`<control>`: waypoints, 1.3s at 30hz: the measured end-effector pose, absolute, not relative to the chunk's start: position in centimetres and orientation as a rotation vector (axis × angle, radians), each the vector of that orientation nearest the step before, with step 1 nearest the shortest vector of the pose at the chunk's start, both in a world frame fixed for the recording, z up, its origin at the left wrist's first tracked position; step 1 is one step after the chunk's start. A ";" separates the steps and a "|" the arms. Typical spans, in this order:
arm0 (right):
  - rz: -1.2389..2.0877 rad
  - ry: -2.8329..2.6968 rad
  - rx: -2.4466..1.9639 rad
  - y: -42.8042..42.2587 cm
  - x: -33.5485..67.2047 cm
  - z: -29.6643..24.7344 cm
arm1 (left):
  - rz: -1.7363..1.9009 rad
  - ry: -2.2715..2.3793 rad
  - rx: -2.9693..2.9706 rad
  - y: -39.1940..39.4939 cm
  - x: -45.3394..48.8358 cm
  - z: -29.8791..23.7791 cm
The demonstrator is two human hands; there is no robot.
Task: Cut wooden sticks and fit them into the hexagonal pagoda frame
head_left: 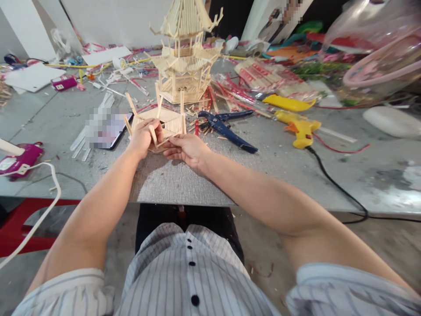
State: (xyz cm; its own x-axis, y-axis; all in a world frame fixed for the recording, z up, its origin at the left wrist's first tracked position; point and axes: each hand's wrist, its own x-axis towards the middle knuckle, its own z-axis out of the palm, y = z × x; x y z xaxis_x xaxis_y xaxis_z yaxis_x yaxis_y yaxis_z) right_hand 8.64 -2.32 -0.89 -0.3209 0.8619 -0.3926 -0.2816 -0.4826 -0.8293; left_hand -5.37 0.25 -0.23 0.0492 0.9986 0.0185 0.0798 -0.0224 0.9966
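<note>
A low wooden-stick frame (171, 115), flat and many-sided with short posts standing at its corners, rests on the table in front of me. My left hand (144, 137) is closed around its near left side, by a tilted post. At the near edge, my right hand (187, 149) pinches a thin wooden stick (162, 142) that lies along the frame's rim. My fingers partly hide the near side. Just behind stands a pagoda model (184, 57) built of the same pale sticks, with tiered roofs.
Blue cutting pliers (226, 129) lie to the right, with a yellow glue gun (301, 127) and its black cord beyond. A phone (113, 129) and clear glue sticks (79, 142) are at left. Packs of sticks (263, 77), a white mouse-shaped object (391, 120) and a purple power strip (23, 160) surround them.
</note>
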 end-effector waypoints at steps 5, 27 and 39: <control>1.876 -0.814 -1.134 -2.4 8.6 -0.5 | 1.152 1.205 1.327 0.3 -5.5 -0.3; 1.822 -0.778 -1.157 -2.4 8.4 -0.4 | 1.181 1.193 1.342 0.5 -5.6 -0.7; 1.797 -0.783 -1.152 -2.3 8.3 -0.7 | 1.174 1.210 1.346 0.2 -5.4 -0.3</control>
State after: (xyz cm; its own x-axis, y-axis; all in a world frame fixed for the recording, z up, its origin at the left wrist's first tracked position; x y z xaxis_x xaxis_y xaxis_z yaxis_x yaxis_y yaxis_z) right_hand 8.27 -2.26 -0.70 -0.2236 0.8905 -0.3962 -0.3159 -0.4508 -0.8349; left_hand -5.35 0.19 -0.33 0.0512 0.9969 0.0604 0.0900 -0.0648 0.9938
